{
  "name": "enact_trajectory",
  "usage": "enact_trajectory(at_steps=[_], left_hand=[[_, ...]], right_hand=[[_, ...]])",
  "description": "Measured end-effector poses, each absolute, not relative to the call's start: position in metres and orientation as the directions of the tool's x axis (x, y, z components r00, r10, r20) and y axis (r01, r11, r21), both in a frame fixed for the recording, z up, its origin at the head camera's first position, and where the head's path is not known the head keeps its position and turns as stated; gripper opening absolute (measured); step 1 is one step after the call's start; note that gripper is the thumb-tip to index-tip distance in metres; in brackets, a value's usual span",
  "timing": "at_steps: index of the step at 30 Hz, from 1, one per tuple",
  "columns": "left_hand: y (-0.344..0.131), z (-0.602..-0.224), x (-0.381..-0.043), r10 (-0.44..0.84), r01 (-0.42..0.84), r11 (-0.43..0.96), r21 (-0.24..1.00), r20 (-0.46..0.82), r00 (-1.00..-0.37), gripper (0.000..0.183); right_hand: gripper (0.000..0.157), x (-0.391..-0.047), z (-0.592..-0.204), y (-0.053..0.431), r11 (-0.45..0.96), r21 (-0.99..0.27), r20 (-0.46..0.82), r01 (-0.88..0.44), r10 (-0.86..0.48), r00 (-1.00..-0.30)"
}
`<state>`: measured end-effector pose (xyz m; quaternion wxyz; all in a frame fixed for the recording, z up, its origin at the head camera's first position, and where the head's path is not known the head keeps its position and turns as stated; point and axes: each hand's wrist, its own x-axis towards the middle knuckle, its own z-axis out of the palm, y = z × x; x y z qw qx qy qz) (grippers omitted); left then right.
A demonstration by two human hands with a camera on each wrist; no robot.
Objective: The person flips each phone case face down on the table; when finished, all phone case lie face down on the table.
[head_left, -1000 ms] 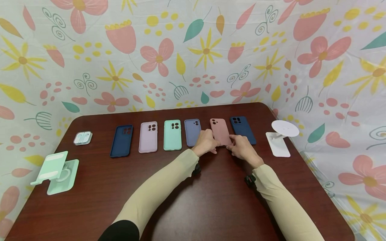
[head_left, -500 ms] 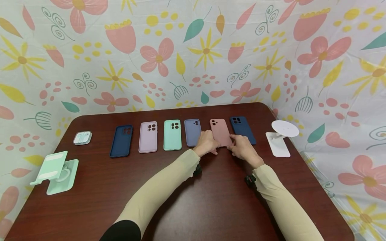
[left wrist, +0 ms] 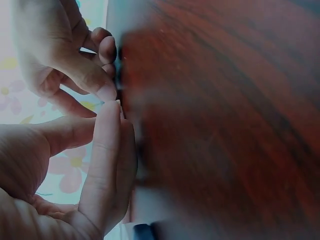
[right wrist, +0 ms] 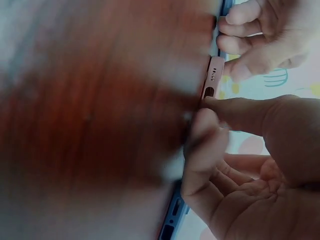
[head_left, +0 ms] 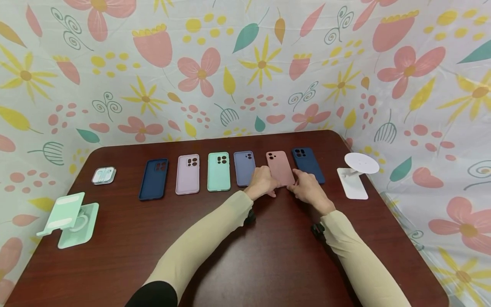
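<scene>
A pink phone case lies flat on the table, camera cutouts toward the back. My left hand holds it at the lower left edge, thumb and bent fingers close together. At the lower right corner my right hand pinches it, thumb against the bottom end in the right wrist view. The fingertips partly hide the case's near end. A grey-blue phone case lies just left of it, beside my left hand. To the right is a blue phone case, near my right knuckles.
A mint phone case, a lilac one and a navy one continue the row leftward. Farther left are boxed earphones and a mint folding stand. A white stand is at the right of the table.
The pink case has shifted very slightly toward me between both hands since a second ago. The right fingers have shifted slightly at its corner; the other cases have stayed in place.
</scene>
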<state>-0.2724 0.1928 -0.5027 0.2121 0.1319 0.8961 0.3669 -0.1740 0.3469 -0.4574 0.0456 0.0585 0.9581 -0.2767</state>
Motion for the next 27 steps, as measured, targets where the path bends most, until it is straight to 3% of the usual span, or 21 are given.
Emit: enact_trajectory(at_steps=[10,16,21,27], left_hand=[[0.163,-0.465,-0.247,0.483,0.12,0.585,0.802,-0.226,-0.846,0.017],[0.137,-0.429,-0.231,0.446,0.03,0.569,0.822,-0.277,-0.851,0.051],[0.119,-0.421,-0.231,0.435,0.077,0.601,0.796,-0.244,-0.867,0.057],[0.097,-0.418,-0.232,0.415,0.125,0.662,0.739,-0.222,-0.882,0.068]], right_hand=[[0.076,-0.191,-0.489,0.35,0.851,-0.514,-0.019,0.108,0.114,-0.993],[0.075,-0.18,-0.472,0.333,0.797,-0.601,-0.009,0.053,0.06,-0.998],[0.071,-0.171,-0.451,0.31,0.785,-0.618,-0.028,0.044,0.034,-0.999],[0.077,-0.179,-0.466,0.307,0.738,-0.675,0.004,-0.019,-0.022,-1.0]])
